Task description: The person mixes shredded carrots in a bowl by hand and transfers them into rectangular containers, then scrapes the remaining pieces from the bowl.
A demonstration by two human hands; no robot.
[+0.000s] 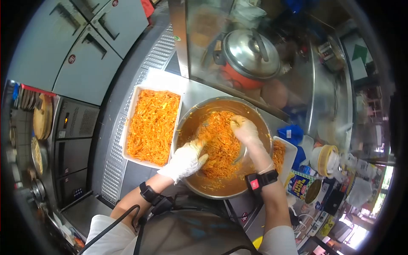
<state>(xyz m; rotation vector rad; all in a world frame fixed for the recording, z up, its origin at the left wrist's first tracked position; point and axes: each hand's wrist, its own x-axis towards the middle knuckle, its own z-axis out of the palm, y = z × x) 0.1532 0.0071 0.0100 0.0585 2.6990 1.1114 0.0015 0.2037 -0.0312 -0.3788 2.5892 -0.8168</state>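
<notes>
A wide steel mixing bowl (198,192) in front of me holds a heap of seasoned orange shreds (221,157), thin like shredded vegetable. My left hand (185,161), in a clear-white glove, is at the bowl's left side. Its fingers curl into a clump of shreds, partly hidden by them, and the thumb stands out. My right hand (245,129), also gloved, is over the heap's far right with its fingers curled in; what lies in them is hidden. Left of the bowl, a white rectangular tray (124,148) is filled with similar orange shreds.
Right of the bowl, another white tray (290,155) holds more shreds. Behind a glass panel stands a red cooker (244,78) with a steel lid. A yellow-and-blue tin (304,187) and several containers crowd the right side. Grey cabinets (91,46) are at the left.
</notes>
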